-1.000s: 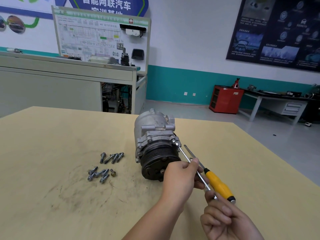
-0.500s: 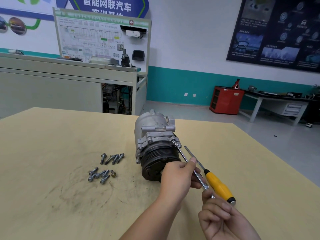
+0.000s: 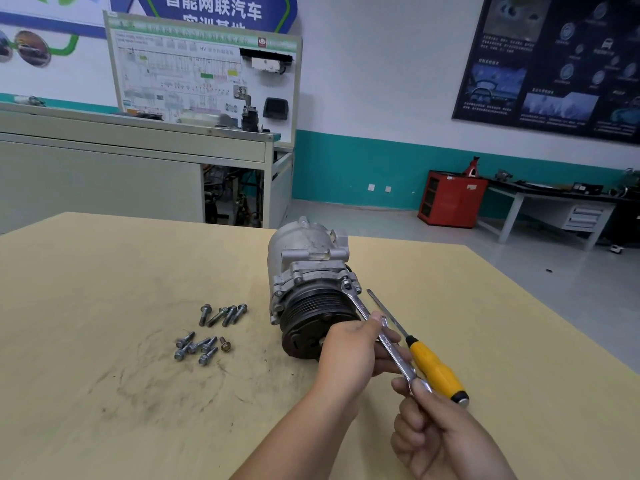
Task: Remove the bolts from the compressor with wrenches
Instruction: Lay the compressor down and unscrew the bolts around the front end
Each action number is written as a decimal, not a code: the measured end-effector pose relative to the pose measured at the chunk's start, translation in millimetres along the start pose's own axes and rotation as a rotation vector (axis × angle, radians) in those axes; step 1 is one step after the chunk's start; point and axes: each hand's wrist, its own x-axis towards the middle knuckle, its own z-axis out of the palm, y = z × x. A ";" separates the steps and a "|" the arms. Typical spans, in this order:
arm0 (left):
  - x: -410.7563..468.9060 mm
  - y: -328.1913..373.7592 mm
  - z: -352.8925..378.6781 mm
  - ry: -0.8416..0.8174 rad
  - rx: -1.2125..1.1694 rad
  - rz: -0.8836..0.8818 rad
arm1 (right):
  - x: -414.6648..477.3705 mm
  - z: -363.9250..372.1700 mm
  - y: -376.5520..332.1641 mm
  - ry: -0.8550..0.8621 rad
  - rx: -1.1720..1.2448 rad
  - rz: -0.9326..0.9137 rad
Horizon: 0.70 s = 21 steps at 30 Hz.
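A silver compressor point(image 3: 306, 258) with a black pulley point(image 3: 313, 320) lies on the tan table point(image 3: 104, 271), pulley toward me. A slim steel wrench point(image 3: 393, 351) runs from a bolt on the compressor's right flange point(image 3: 347, 285) down to my hands. My left hand point(image 3: 349, 355) pinches the wrench's shank near its middle and covers part of the pulley. My right hand point(image 3: 436, 434) pinches the wrench's near end between thumb and fingers. Several removed bolts point(image 3: 207, 330) lie loose on the table to the left of the compressor.
A screwdriver with a yellow handle point(image 3: 434, 370) lies on the table just right of the wrench, its blade pointing at the compressor. Behind the table stand a grey bench point(image 3: 131, 161), a red cabinet point(image 3: 450, 199) and a side table point(image 3: 554, 202).
Both hands keep their hold on the wrench, which stays on the same flange bolt. The wrench's near end and my right hand have dropped slightly toward me.
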 end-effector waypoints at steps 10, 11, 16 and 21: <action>1.3 0.8 -2.2 -0.051 -0.033 -0.040 | -0.8 -3.0 -16.3 -0.376 0.206 0.320; 1.3 0.9 -2.3 -0.057 -0.038 -0.042 | 2.0 -2.3 -16.0 -0.411 0.176 0.330; 3.4 0.5 -0.6 -0.078 -0.091 -0.056 | -0.7 -2.4 -14.8 -0.367 0.207 0.297; 3.6 -2.8 -1.9 -0.079 -0.136 -0.092 | -3.1 10.8 -11.2 -0.191 0.168 0.125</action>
